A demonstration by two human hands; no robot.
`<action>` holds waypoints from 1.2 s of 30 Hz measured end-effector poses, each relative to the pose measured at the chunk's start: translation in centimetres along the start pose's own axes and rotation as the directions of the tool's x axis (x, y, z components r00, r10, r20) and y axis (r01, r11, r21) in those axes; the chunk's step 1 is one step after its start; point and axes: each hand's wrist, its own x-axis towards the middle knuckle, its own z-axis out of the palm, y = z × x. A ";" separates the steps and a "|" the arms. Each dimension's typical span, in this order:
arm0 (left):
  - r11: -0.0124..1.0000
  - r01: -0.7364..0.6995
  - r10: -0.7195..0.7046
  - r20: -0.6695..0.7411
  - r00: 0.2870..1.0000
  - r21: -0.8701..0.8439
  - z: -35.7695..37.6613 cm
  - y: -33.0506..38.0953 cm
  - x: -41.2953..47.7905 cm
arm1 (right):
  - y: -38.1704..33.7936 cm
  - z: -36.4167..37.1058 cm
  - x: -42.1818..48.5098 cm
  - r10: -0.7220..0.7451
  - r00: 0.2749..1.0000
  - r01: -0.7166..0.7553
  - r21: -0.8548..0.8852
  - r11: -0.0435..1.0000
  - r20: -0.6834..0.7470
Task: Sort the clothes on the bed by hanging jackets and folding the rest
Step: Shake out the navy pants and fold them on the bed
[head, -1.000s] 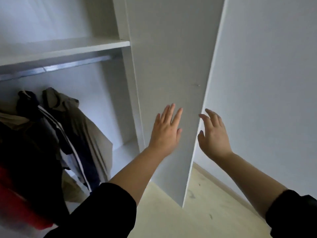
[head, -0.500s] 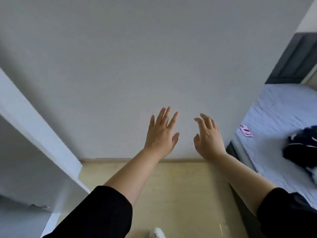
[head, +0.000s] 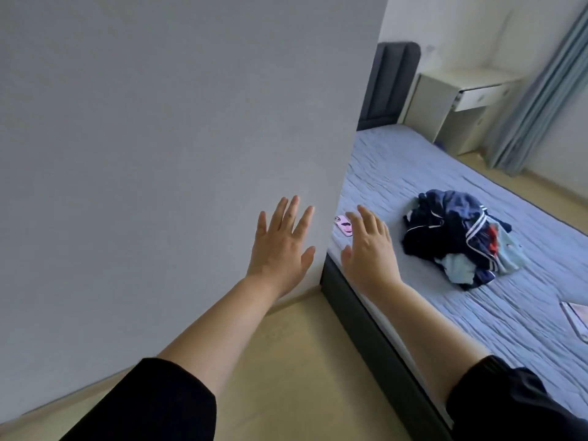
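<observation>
Both empty, left hand and right hand spread their fingers; one crumpled navy-and-pale-blue clothes heap lies unsorted at two o'clock on the quilted blue bed.

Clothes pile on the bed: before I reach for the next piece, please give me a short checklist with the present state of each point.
1. Left hand free: ok, fingers straight, holds nothing.
2. Right hand free: ok, open, holds nothing.
3. Clothes pile uncovered: ok, heaped on the bed.
4. Top piece a jacket: cannot tell, garments are tangled.
5. Pink phone apart from the pile: ok, near the bed's edge.
6. Hands at the pile: not ok, both short of it.
</observation>
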 end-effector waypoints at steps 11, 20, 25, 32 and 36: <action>0.992 -0.117 0.120 0.100 0.988 -0.039 6.6 8.8 14.2 | 15.1 -0.1 7.6 0.169 0.986 -0.169 -0.044 0.985 -0.004; 0.977 -0.183 0.203 0.214 0.955 -0.112 13.8 21.5 27.3 | 33.5 -0.2 13.7 0.282 0.954 -0.270 -0.119 0.955 0.102; 0.956 -0.205 0.262 0.293 0.919 -0.211 19.1 27.8 32.6 | 41.5 1.8 14.7 0.410 0.897 -0.394 -0.123 0.911 0.163; 0.917 -0.210 0.339 0.383 0.859 -0.340 28.9 31.7 40.2 | 49.9 8.7 16.5 0.590 0.769 -0.573 -0.146 0.807 0.247; 0.904 -0.207 0.367 0.431 0.824 -0.375 35.7 33.3 45.4 | 56.0 13.1 20.4 0.713 0.649 -0.712 -0.120 0.692 0.264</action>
